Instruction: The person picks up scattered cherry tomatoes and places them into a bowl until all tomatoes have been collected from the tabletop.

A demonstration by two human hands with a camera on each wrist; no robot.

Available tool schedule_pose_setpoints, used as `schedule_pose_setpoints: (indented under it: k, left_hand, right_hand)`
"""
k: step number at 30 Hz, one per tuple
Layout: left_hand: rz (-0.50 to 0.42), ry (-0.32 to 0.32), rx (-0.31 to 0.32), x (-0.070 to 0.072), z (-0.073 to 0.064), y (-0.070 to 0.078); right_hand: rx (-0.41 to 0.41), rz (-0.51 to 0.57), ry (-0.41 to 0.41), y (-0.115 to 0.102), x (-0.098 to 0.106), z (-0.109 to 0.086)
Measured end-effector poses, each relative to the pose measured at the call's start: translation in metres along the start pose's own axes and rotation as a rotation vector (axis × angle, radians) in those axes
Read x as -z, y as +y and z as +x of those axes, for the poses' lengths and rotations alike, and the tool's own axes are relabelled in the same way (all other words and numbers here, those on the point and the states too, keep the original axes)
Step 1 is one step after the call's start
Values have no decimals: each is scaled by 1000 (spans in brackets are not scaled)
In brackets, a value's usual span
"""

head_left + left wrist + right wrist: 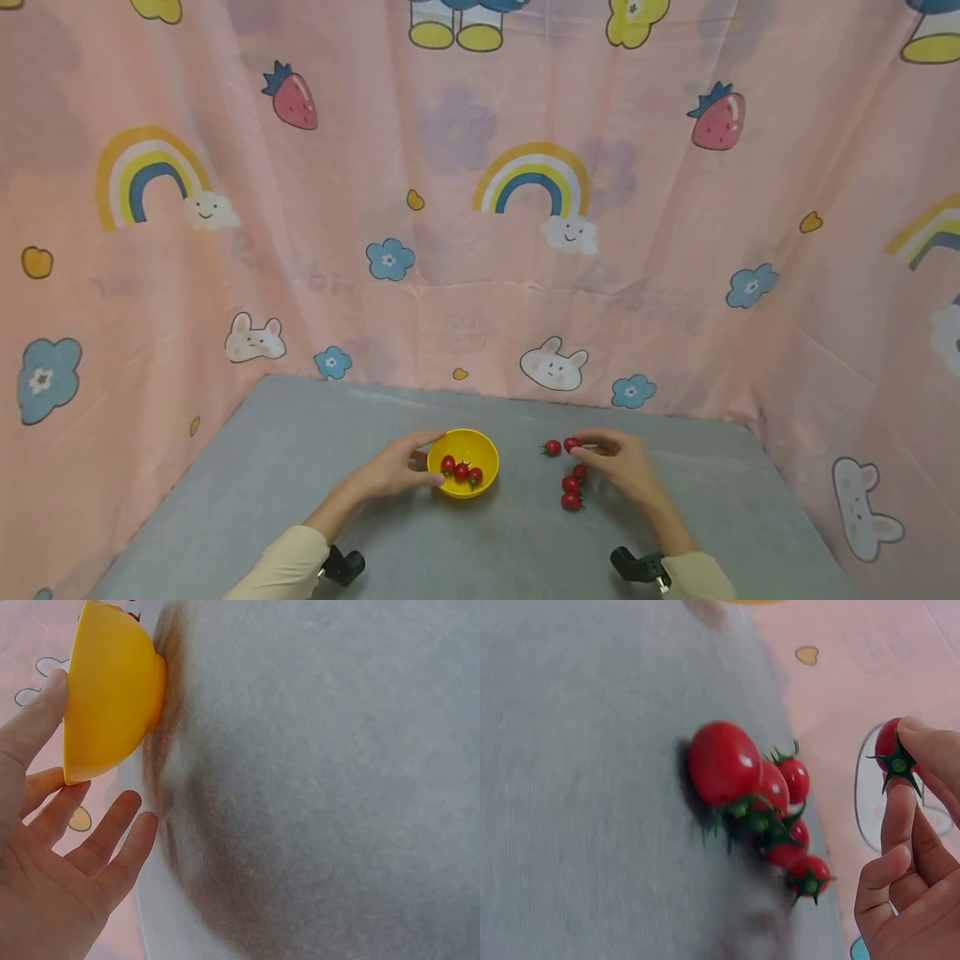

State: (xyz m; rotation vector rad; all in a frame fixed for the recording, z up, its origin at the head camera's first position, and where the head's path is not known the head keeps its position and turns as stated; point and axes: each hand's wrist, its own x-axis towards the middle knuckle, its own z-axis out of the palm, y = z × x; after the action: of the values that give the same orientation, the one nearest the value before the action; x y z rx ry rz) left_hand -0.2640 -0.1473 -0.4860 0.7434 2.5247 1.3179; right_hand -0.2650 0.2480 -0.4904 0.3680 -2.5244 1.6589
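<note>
A small yellow bowl [486, 482] holds three red cherry tomatoes [461, 472]. My left hand [390, 468] grips its left side, thumb at the near rim and fingers at the far rim. In the left wrist view, the bowl [112, 697] shows from the side, the ring and little fingers of the left hand [67, 877] spread away from it. To the right, my right hand [628, 471] pinches one cherry tomato [887, 741] between thumb and fingertip, its green calyx showing. Several more cherry tomatoes [724, 763] lie close by in a loose line.
The grey tabletop [510, 550] runs back to a pink printed curtain [420, 317], which hangs along the rear and both sides. A black wrist mount [345, 567] is on the left forearm and another black mount [636, 567] on the right.
</note>
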Motion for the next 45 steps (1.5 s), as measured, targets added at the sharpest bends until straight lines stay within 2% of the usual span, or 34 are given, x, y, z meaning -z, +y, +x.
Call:
schedule_pose_setpoints:
  k: [4, 12, 20, 31, 37, 45]
  left_hand:
    - [6, 0, 14, 0, 0, -2]
    - [7, -3, 31, 1, 1, -3]
    - [7, 2, 37, 0, 2, -2]
    - [-12, 2, 26, 0, 2, -5]
    - [-19, 3, 33, 0, 1, -5]
    - [-15, 5, 45, 0, 1, -5]
  right_hand:
    - [33, 6, -21, -3, -9, 3]
    - [2, 1, -42, -16, -28, 12]
    - [23, -7, -53, -22, -47, 17]
    - [-29, 68, -80, -31, -68, 19]
    - [0, 121, -127, -37, -80, 22]
    - [40, 116, -159, -44, -93, 22]
